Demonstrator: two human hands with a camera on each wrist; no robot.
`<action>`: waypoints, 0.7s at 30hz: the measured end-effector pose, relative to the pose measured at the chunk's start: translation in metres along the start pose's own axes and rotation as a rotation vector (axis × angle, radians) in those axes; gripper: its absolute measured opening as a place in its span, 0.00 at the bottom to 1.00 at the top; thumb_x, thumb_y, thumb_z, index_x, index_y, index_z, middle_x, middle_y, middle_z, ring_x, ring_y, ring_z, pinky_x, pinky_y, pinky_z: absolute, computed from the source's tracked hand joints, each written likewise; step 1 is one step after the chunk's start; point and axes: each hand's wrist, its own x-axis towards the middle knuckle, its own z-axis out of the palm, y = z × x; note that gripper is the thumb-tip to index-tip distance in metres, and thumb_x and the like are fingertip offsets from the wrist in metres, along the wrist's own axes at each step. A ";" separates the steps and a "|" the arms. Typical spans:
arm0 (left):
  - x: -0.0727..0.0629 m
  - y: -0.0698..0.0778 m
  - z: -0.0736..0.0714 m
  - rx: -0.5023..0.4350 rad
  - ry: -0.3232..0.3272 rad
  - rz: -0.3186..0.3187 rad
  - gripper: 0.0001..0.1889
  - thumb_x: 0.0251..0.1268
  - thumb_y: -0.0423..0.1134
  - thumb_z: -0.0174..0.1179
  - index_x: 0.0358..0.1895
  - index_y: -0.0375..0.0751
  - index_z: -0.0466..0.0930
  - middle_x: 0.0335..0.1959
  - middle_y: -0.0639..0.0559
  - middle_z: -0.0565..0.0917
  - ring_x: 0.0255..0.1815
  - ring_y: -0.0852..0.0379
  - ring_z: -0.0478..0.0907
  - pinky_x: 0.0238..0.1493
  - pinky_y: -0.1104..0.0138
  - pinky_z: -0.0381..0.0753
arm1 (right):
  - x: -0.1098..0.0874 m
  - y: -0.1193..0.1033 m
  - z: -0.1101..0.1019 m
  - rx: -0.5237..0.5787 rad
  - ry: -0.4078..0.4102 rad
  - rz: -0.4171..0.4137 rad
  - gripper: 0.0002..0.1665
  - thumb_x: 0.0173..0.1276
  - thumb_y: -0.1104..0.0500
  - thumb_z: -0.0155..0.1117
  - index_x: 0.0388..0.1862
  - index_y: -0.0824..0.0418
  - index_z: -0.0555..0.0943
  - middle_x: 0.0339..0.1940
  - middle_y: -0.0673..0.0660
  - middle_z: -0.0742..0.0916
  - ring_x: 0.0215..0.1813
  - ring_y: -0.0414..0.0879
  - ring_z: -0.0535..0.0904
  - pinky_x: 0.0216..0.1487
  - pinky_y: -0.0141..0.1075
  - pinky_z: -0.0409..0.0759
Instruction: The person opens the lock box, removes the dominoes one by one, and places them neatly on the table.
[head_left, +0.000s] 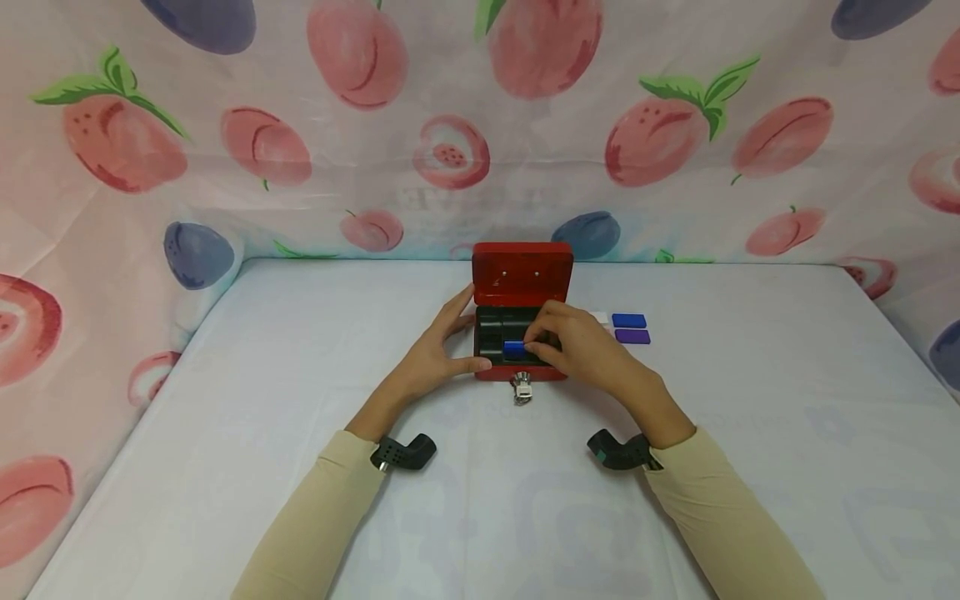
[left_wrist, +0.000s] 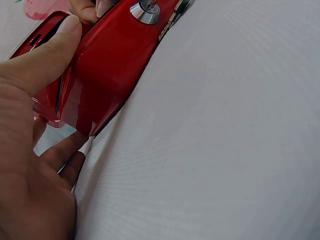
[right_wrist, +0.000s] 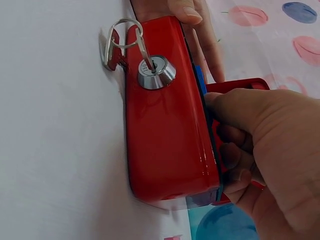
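Observation:
A small red cash box [head_left: 487, 375] stands on the table with its lid [head_left: 521, 275] raised and its black compartment tray [head_left: 491, 324] exposed. My left hand [head_left: 426, 363] grips the box's left end, thumb at the front rim and fingers along the side. Over the tray, my right hand [head_left: 587, 346] pinches one end of a small blue rectangular piece [head_left: 513, 348], which lies low in the front compartment. The blue edge [right_wrist: 200, 80] also shows above the front wall in the right wrist view. A silver lock [right_wrist: 156, 72] on the front holds a key with a ring [right_wrist: 127, 32].
Right of the box lie a blue rectangular piece [head_left: 628, 321] and a purple one [head_left: 632, 337]. A white piece [head_left: 600, 317] is partly hidden behind my right hand. White cloth [head_left: 465, 517] covers the table, and a fruit-print curtain [head_left: 450, 83] hangs behind.

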 end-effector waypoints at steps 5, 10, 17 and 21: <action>0.000 -0.001 0.000 -0.001 0.001 0.003 0.51 0.55 0.31 0.69 0.77 0.42 0.43 0.76 0.43 0.47 0.70 0.37 0.59 0.69 0.43 0.52 | 0.000 0.000 -0.001 0.011 0.010 -0.005 0.05 0.63 0.58 0.69 0.36 0.58 0.85 0.37 0.52 0.78 0.40 0.47 0.75 0.48 0.41 0.80; 0.004 -0.019 0.001 0.005 0.007 0.009 0.52 0.55 0.31 0.69 0.77 0.46 0.42 0.77 0.47 0.47 0.70 0.40 0.58 0.69 0.44 0.51 | 0.000 0.001 -0.002 0.024 0.018 -0.016 0.06 0.63 0.59 0.69 0.37 0.59 0.84 0.38 0.52 0.78 0.40 0.47 0.75 0.48 0.40 0.80; 0.009 -0.039 0.002 0.022 0.017 0.010 0.53 0.54 0.37 0.71 0.77 0.61 0.43 0.76 0.59 0.48 0.70 0.49 0.60 0.69 0.46 0.53 | -0.001 0.002 -0.004 0.043 0.030 -0.021 0.06 0.64 0.59 0.68 0.37 0.59 0.84 0.39 0.53 0.78 0.40 0.47 0.75 0.46 0.39 0.80; 0.008 -0.039 0.002 0.019 0.020 0.000 0.53 0.53 0.39 0.72 0.77 0.65 0.43 0.76 0.62 0.48 0.70 0.51 0.61 0.70 0.48 0.53 | -0.001 0.002 -0.005 0.048 0.046 -0.026 0.06 0.63 0.60 0.68 0.37 0.60 0.84 0.38 0.53 0.77 0.39 0.47 0.75 0.44 0.38 0.81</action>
